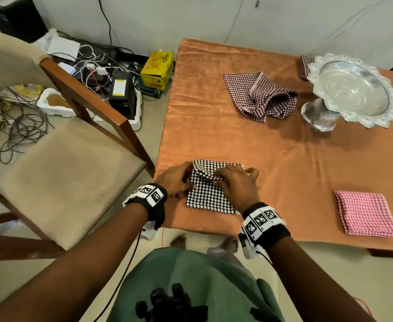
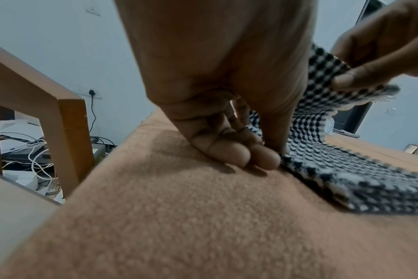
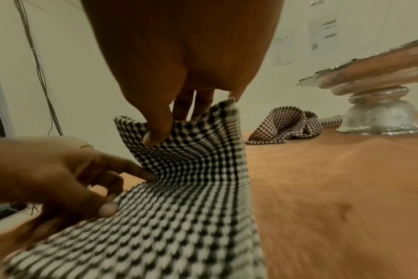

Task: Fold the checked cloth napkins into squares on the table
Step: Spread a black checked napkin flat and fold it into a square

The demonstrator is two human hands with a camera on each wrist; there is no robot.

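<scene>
The black-and-white checked napkin lies low and left of centre in the head view, close to the near edge of the tabletop, which is covered in an orange-brown fleecy cloth. Its nearer part is flat on the cloth, while its far part is lifted and curling over. The right hand has that raised edge pinched between thumb and fingers; from the right wrist view the thumb is pressed on the inside of the upturned flap with the fingers behind it. The left hand is at the napkin's left edge, fingers curled, its thumb down on the flat part and its forefinger poking into the bend where the cloth rises; in the left wrist view its other fingertips are bunched on the table covering right against the hem. Towards the upper middle of the head view a maroon checked napkin sits rumpled and unfolded, and just to its right stands a silver pedestal bowl with a scalloped rim. Another bit of maroon checked cloth peeks out behind the bowl at the upper right. At the lower right a pink checked napkin lies folded into a neat square, well apart from the hands. A wooden chair with a beige seat stands at the left.
</scene>
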